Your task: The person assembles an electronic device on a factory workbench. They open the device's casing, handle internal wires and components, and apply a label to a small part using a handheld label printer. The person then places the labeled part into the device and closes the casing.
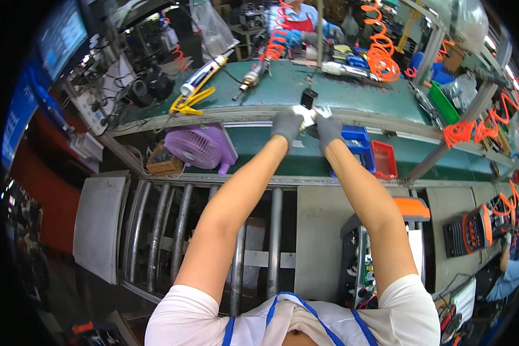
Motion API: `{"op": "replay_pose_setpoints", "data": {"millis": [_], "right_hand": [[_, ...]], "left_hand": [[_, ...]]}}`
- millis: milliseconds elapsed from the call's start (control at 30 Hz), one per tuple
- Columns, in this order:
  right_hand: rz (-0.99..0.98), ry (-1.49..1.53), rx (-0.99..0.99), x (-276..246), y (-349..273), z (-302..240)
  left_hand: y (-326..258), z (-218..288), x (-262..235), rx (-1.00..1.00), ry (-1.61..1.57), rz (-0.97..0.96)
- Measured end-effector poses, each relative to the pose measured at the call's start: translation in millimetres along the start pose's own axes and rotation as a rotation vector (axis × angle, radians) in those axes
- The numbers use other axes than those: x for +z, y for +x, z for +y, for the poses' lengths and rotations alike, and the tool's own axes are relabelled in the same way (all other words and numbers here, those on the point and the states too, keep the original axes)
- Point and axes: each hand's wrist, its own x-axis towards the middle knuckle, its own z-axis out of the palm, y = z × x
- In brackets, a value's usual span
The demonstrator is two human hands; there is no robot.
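My left hand (pixel 287 125) and my right hand (pixel 328 130), both in grey gloves, are stretched forward to the front edge of the green workbench (pixel 202 105). Their fingers are closed around a small, bright, shiny piece (pixel 307 117), too overexposed to name. A small black block (pixel 309 97) is just beyond it, against the bench top. To the left lie a sealant cartridge in a yellow caulking gun (pixel 199 81) and an air screwdriver (pixel 252 78). Another pneumatic tool (pixel 349 70) rests at the back right.
Under the bench top stand a purple fan (pixel 199 147), a blue bin (pixel 357 149) and a red bin (pixel 384 160). Metal conveyor rollers (pixel 275 242) run before me. An orange-topped machine with exposed circuitry (pixel 357 259) sits below my right arm. Orange coiled hoses (pixel 382 55) hang overhead. A co-worker (pixel 300 20) is across the bench.
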Motion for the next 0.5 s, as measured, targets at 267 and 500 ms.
{"op": "replay_pose_setpoints", "data": {"millis": [267, 500], "right_hand": [[-0.152, -0.109, -0.076, -26.0, -4.8, 2.7], [-0.096, -0.147, -0.067, -22.7, 1.5, -8.1]], "left_hand": [[-16.7, 29.5, -9.2, -0.107, -0.011, -0.131], [-5.6, 30.0, -6.7, -0.119, -0.035, -0.2]]}}
